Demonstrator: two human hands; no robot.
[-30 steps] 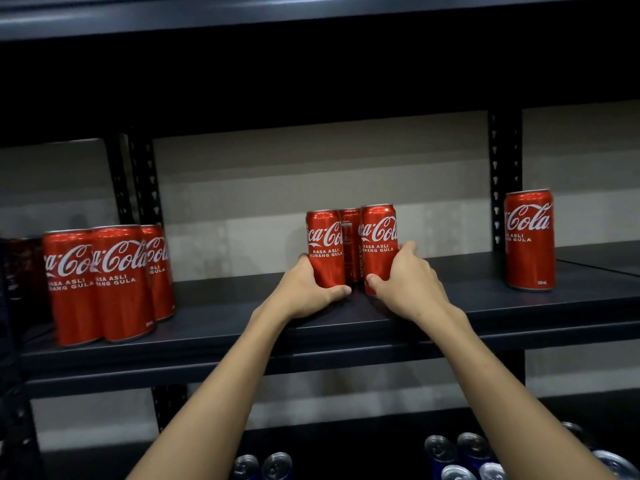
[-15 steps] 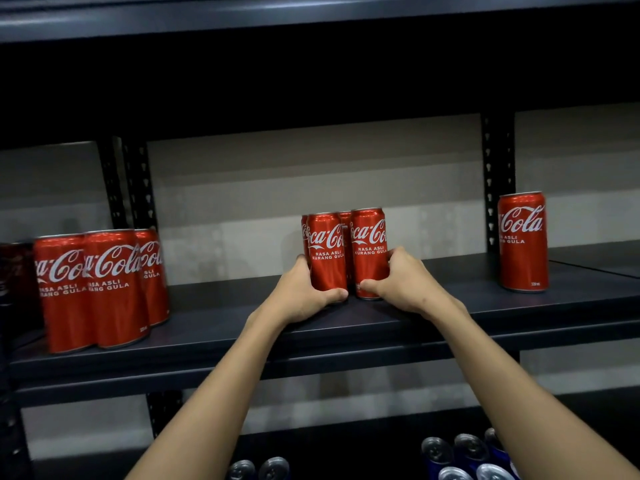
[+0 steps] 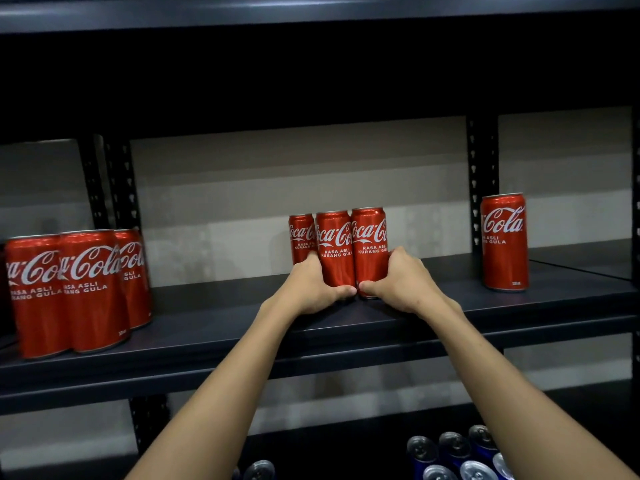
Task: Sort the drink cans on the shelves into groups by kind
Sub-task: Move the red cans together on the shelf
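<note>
Coca-Cola cans, cluster of three on shelf: left hand and right hand are cupping it low, fingers curled around the outer cans; best kept squeezing evenly while sliding toward the left-side group.

Glossy red metal cans on a matt dark metal shelf.

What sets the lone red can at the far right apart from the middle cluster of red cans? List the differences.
The lone red can stands by itself, untouched; the middle cluster is three cans packed together, gripped by the left hand and right hand. The lone can looks larger, the cluster's cans smaller. Both stand upright on the same shelf with identical labels.
</note>
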